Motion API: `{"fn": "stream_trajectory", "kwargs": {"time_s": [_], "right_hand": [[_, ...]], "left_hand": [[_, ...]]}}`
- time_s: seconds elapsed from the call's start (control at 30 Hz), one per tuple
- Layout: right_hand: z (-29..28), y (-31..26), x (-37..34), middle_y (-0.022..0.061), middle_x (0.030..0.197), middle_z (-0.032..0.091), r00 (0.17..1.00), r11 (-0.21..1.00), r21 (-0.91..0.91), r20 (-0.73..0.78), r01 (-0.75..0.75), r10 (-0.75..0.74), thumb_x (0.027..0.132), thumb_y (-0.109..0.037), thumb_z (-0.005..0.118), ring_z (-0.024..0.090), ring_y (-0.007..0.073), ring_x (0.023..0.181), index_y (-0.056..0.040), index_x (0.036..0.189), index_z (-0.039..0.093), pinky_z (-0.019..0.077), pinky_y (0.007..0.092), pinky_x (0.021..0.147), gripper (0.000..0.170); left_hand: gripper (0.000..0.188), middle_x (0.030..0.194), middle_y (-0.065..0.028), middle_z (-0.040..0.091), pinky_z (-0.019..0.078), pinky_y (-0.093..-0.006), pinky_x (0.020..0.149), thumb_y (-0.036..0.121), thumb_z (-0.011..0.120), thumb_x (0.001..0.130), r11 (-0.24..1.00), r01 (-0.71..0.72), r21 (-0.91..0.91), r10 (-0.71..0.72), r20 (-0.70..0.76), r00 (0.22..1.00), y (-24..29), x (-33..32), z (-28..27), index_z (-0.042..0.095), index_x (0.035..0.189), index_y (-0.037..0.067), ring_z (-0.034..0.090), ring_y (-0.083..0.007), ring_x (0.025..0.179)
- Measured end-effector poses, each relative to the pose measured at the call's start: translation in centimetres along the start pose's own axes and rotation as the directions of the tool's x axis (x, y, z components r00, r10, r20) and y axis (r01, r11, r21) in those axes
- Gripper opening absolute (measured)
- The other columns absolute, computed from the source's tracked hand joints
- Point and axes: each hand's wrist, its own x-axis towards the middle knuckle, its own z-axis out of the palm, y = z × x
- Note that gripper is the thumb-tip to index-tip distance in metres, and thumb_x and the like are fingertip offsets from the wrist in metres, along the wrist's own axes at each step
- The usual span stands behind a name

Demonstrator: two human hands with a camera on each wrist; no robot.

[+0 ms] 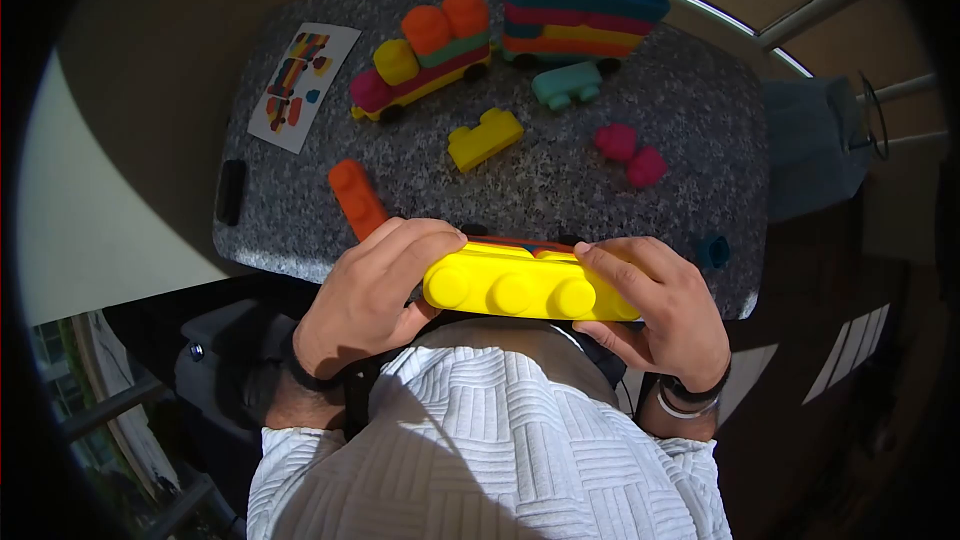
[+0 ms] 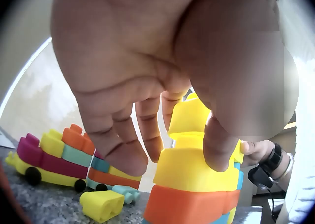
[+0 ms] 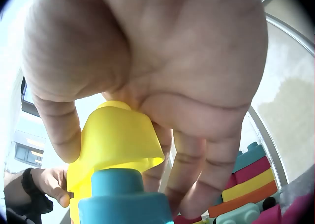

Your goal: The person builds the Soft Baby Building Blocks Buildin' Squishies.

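Note:
My left hand [image 1: 372, 278] and right hand [image 1: 662, 302] grip the two ends of a long yellow toy building block [image 1: 520, 293] at the table's near edge. It tops a stack. Seen from the left wrist, thumb and fingers straddle the stack's upper yellow part, with an orange block [image 2: 179, 203] beneath. From the right wrist, the raised yellow end [image 3: 118, 137] lies between thumb and fingers, its open underside over the stud of a teal block [image 3: 125, 206]. Dark wheels peek out behind the stack in the head view.
Beyond my hands lie an orange block [image 1: 356, 198], a yellow block [image 1: 486, 140], a mint block [image 1: 566, 86] and pink pieces [image 1: 632, 154]. Two built vehicles, a low one [image 1: 430, 75] and a tall one [image 1: 585, 15], stand at the back. A picture card [image 1: 303, 85] lies left, a blue piece [image 1: 712, 251] right.

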Motion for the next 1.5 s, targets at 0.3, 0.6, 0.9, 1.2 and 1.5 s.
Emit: {"fn": "stream_trajectory", "kwargs": {"time_s": [0.3, 0.6, 0.9, 1.2, 1.5], "right_hand": [[0.7, -2.1, -0.7, 0.0150, 0.129, 0.073, 0.996, 0.964, -0.252, -0.014, -0.085, 0.084, 0.093, -0.028, 0.088, 0.073, 0.0320, 0.113, -0.0080, 0.154, 0.066, 0.0652, 0.0401, 0.089, 0.068], [1.6, -1.3, 0.4, 0.0125, 0.122, 0.071, 0.991, 0.955, -0.267, 0.008, -0.128, 0.135, 0.087, -0.021, 0.092, 0.070, 0.0289, 0.105, -0.0080, 0.156, 0.063, 0.0629, 0.0392, 0.083, 0.076], [-0.8, 1.0, 1.5, 0.0178, 0.122, 0.071, 0.993, 0.999, -0.027, 0.112, 0.041, -0.038, 0.092, -0.069, 0.076, 0.071, 0.0331, 0.103, 0.0003, 0.149, 0.065, 0.0627, 0.0421, 0.088, 0.090], [-1.5, 6.7, 7.1, 0.0178, 0.135, 0.074, 0.992, 0.973, -0.206, -0.088, -0.107, 0.090, 0.093, -0.032, 0.091, 0.076, 0.0405, 0.109, -0.0060, 0.138, 0.074, 0.0639, 0.0496, 0.095, 0.054], [3.1, 11.7, 13.9, 0.0116, 0.154, 0.066, 0.992, 0.827, -0.558, -0.049, 0.068, -0.115, 0.087, -0.007, 0.086, 0.063, 0.0346, 0.140, -0.0129, 0.146, 0.071, 0.0579, 0.0483, 0.113, 0.061]], "left_hand": [[0.078, 0.134, -0.0197, 0.066, 0.0651, -0.0463, 0.089, 0.004, 0.089, 0.082, 0.996, -0.060, 0.072, 0.048, 0.150, 0.988, -0.2, 0.1, -0.5, 0.061, 0.153, 0.016, 0.076, -0.0397, 0.110], [0.082, 0.127, -0.0186, 0.069, 0.0638, -0.0450, 0.087, 0.021, 0.096, 0.085, 0.997, -0.065, -0.035, 0.069, 0.140, 0.988, -1.5, 1.0, 0.1, 0.051, 0.154, 0.017, 0.077, -0.0391, 0.105], [0.087, 0.131, -0.0197, 0.070, 0.0638, -0.0467, 0.090, 0.017, 0.097, 0.083, 0.994, -0.077, -0.071, 0.087, 0.136, 0.987, -2.0, 0.5, 0.2, 0.050, 0.156, 0.016, 0.077, -0.0401, 0.109], [0.087, 0.133, -0.0180, 0.073, 0.0652, -0.0460, 0.094, 0.023, 0.101, 0.076, 0.999, -0.033, -0.035, 0.032, -0.022, 0.999, -1.6, -1.0, -1.3, 0.060, 0.151, 0.008, 0.077, -0.0380, 0.112], [0.060, 0.121, -0.0147, 0.077, 0.0629, -0.0414, 0.088, 0.038, 0.100, 0.079, 0.992, -0.113, 0.055, 0.122, -0.193, 0.974, -0.4, -1.7, -2.8, 0.077, 0.123, 0.005, 0.076, -0.0321, 0.107]]}}
